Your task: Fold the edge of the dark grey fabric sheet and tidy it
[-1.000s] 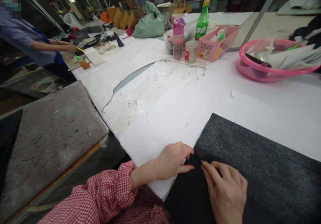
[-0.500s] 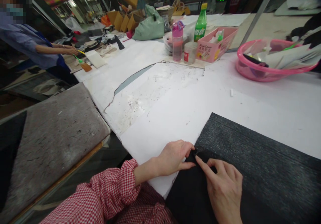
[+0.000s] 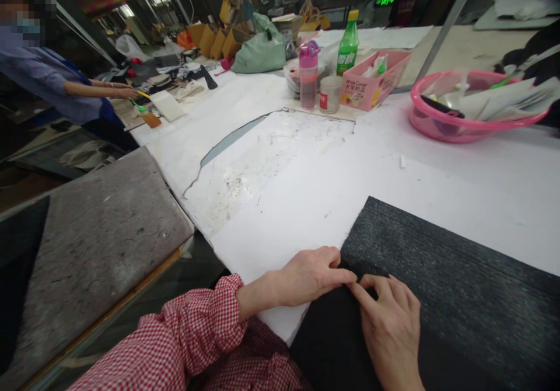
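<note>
A piece of black fabric lies at the table's near right, its speckled dark grey strip along the far side and plain black toward me. At its left corner my left hand is closed, with the thumb laid across the fold and the fingertips at the cloth's edge. My right hand rests on the fabric with curled fingers pinching the fold, its fingertip meeting my left thumb. The bit of cloth between the two hands is mostly hidden by my fingers.
Beyond the white table surface stand a pink bottle, a glass jar, a green bottle, a pink box and a pink basin. A grey board lies left. A co-worker works far left.
My left thumb has swung up and right onto the fabric, against my right fingertip. The small raised flap of cloth between my hands is now covered. My right hand has barely moved.
</note>
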Motion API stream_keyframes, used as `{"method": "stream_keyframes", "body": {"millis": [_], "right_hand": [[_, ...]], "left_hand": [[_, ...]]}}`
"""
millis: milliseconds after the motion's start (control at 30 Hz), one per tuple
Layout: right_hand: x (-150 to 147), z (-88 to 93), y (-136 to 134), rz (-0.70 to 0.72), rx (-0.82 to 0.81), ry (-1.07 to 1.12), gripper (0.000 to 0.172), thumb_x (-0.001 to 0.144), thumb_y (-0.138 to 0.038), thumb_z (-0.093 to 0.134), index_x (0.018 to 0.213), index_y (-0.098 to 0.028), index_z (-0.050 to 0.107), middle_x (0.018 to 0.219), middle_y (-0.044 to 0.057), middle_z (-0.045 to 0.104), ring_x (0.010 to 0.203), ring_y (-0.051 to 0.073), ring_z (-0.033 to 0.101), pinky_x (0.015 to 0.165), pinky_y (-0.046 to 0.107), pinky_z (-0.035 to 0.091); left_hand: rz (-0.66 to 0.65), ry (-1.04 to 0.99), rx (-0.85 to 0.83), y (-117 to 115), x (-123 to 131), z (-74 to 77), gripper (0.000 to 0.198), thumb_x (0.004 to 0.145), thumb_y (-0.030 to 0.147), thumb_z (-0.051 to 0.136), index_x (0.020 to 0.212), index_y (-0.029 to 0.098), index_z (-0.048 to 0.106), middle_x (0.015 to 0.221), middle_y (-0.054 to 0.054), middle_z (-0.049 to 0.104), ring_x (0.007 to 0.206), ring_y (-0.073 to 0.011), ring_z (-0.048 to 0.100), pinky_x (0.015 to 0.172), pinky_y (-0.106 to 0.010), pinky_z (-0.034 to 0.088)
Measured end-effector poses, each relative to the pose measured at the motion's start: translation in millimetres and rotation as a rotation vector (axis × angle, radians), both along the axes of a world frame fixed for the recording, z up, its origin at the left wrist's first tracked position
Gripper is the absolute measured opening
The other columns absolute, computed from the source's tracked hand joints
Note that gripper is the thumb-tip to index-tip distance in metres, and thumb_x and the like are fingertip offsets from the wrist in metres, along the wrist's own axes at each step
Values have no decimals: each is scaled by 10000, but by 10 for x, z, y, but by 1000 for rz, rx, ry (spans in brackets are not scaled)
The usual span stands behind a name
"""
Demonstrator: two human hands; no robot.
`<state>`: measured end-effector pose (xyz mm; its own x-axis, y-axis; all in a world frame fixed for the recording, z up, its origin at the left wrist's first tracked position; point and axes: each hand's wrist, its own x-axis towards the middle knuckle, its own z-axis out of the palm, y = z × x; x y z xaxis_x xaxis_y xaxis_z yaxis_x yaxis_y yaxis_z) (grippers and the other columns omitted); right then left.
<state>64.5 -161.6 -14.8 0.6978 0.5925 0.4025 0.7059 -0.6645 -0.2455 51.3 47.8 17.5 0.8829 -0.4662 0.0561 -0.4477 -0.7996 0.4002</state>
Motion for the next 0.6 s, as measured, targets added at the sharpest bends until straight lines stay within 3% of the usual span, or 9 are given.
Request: {"method": "stream_keyframes", "body": {"millis": [100, 233, 367, 467, 600], "right_hand": [[3, 9, 11, -28, 30, 6, 230, 946, -169, 487, 1067, -249, 666, 922, 36, 610, 977, 247, 516, 985, 475, 350], [3, 30, 30, -66, 48, 28, 166, 958, -215, 507, 1043, -240, 648, 931, 27, 637, 985, 255, 524, 972, 473, 356], [-3, 33, 27, -80, 60, 33, 157, 963, -243, 511, 1043, -247, 646, 932, 24, 646, 998, 271, 520, 951, 472, 360], [-4, 35, 24, -80, 56, 31, 160, 964, -243, 513, 1041, -246, 652, 920, 25, 646, 993, 269, 521, 951, 465, 359], [-2, 51, 36, -75, 41, 43, 161, 963, -233, 515, 1049, -235, 651, 923, 32, 642, 987, 257, 522, 965, 459, 356]], "left_hand": [[-15, 20, 52, 31, 80, 49, 176, 944, 388, 543, 1025, 241, 599, 957, -25, 484, 849, -153, 485, 668, -242, 414], [55, 31, 105, 200, 122, 115, 285, 893, 465, 606, 905, 184, 566, 962, -41, 515, 877, -180, 499, 707, -264, 427], [153, 55, 13, 344, 70, 170, 407, 855, 556, 604, 1008, 181, 575, 981, -52, 544, 925, -198, 523, 773, -289, 450], [89, 51, -86, 279, 49, 170, 492, 855, 563, 601, 1162, 181, 560, 1044, -69, 555, 981, -205, 531, 817, -295, 460], [-11, 16, -54, 59, 111, 69, 332, 907, 443, 596, 1112, 181, 595, 1052, -70, 560, 986, -203, 525, 814, -303, 455]]}}
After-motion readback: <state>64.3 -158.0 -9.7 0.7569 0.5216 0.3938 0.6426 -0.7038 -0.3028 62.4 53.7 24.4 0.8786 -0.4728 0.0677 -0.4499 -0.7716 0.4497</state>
